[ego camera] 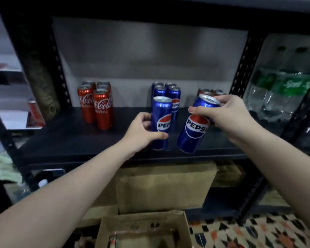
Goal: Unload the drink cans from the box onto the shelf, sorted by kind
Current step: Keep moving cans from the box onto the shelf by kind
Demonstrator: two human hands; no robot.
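A: Toward the shelf's (64, 138) left end, the Coca-Cola cans (97, 104) are standing grouped. Our left hand (141, 131) is gripping an upright Pepsi can (161, 122) near the front edge.

B: And our right hand (227, 115) is clasping a second Pepsi can (195, 129) by its top, tilted, ahead of the Pepsi cluster (166, 92).

A: We're risking it slipping, or knocking that cluster while pushing both back.

B: More cans seem to be waiting in the box (141, 228) below.
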